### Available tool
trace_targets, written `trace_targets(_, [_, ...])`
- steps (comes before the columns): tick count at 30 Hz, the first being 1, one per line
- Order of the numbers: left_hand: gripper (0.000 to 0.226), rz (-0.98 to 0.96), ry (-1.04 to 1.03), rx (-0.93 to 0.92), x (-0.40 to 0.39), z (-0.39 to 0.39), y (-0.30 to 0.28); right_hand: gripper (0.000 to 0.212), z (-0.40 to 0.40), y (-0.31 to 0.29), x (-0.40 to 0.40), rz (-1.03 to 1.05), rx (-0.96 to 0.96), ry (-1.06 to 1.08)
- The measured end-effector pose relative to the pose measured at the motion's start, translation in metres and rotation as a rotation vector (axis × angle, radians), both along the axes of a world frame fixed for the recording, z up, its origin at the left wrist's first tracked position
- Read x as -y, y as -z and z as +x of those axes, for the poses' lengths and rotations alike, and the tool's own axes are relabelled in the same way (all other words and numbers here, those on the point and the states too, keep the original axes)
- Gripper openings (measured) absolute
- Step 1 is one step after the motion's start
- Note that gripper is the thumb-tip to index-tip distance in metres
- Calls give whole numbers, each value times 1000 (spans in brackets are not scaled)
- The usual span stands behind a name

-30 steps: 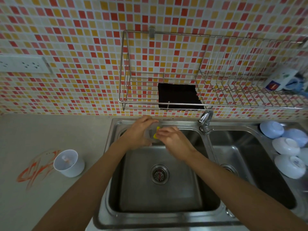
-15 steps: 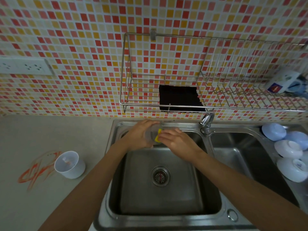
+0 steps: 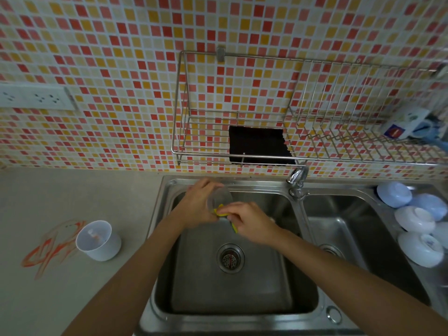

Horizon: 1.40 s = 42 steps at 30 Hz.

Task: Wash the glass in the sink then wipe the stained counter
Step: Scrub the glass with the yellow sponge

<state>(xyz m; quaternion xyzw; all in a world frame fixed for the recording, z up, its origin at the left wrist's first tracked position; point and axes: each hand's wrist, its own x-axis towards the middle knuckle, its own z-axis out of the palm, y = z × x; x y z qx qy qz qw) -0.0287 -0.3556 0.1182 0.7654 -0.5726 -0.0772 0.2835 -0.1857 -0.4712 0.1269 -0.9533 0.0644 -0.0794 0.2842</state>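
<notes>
Over the back of the left sink basin (image 3: 232,294), my left hand (image 3: 196,204) grips a clear glass (image 3: 219,196) tilted on its side. My right hand (image 3: 249,220) pinches a yellow-green sponge (image 3: 224,215) against the glass rim. An orange-red stain (image 3: 48,248) is smeared over the grey counter (image 3: 72,195) at the left. A dark cloth (image 3: 259,145) lies in the wire wall rack (image 3: 184,151) above the sink.
A white cup (image 3: 98,240) stands on the counter beside the stain. The tap (image 3: 297,179) sits between the two basins. Several white and blue bowls (image 3: 417,221) lie upturned right of the right basin (image 3: 358,229). A wall socket (image 3: 36,97) is at the far left.
My right hand has drawn the sponge outward and lower along the glass rim, so more of the sponge shows. My left hand keeps its hold on the glass.
</notes>
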Motion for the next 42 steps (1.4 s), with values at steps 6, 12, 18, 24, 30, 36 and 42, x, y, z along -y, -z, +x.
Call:
trace_targets(6, [87,80,56,-102,-8,-18,-5,28,0,-9,10,-763,-10,-242])
trace_targets(12, [86,20,59,-59,-21,-20,-19,42,-12,-10,-20,-534,57,-32])
trace_targets(18, [79,23,58,-8,-42,-30,-15,44,-16,-11,-34,-423,5,-123])
trace_targets(24, [79,-5,90,-20,-44,-25,-23,41,-18,-4,-50,-447,92,23])
trace_targets(30, [81,82,69,-14,-59,-32,-7,40,-24,-2,-54,-560,26,-42])
trace_targets(36, [86,110,74,-20,-53,-37,-8,40,-34,12,-56,-559,115,13])
trace_targets(42, [88,118,-31,-71,-43,-34,1,56,-51,13,-29,-296,90,123])
